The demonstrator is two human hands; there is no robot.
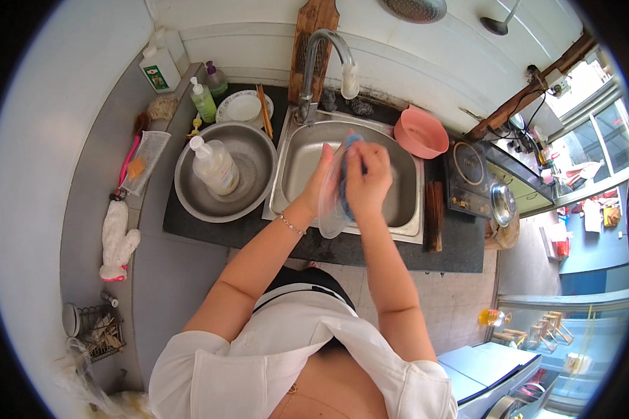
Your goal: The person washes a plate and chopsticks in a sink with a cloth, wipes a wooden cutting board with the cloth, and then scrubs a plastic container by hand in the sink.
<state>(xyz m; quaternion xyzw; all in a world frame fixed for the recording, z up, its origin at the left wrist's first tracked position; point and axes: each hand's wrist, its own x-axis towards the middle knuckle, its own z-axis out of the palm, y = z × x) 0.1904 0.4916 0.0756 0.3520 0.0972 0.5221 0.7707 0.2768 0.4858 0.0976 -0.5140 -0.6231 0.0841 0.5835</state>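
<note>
Over the stainless steel sink (304, 173), my left hand (320, 180) grips a clear round lid or shallow dish (331, 222), seen nearly edge-on, from its left side. My right hand (369, 180) presses a blue cloth (346, 196) against the dish's other face. Motion blurs the dish and the cloth, and part of both is hidden by my fingers. Behind my hands the chrome faucet (314, 57) arches over the basin, with a whitish piece (350, 81) on its spout. No running water shows.
Left of the sink, a large metal basin (188, 201) holds a pump bottle (217, 170). Behind it are a patterned plate (225, 112), chopsticks (264, 112) and a green soap bottle (203, 102). A pink bowl (422, 133), a bristle brush (433, 217) and an induction cooker (469, 178) stand on the right.
</note>
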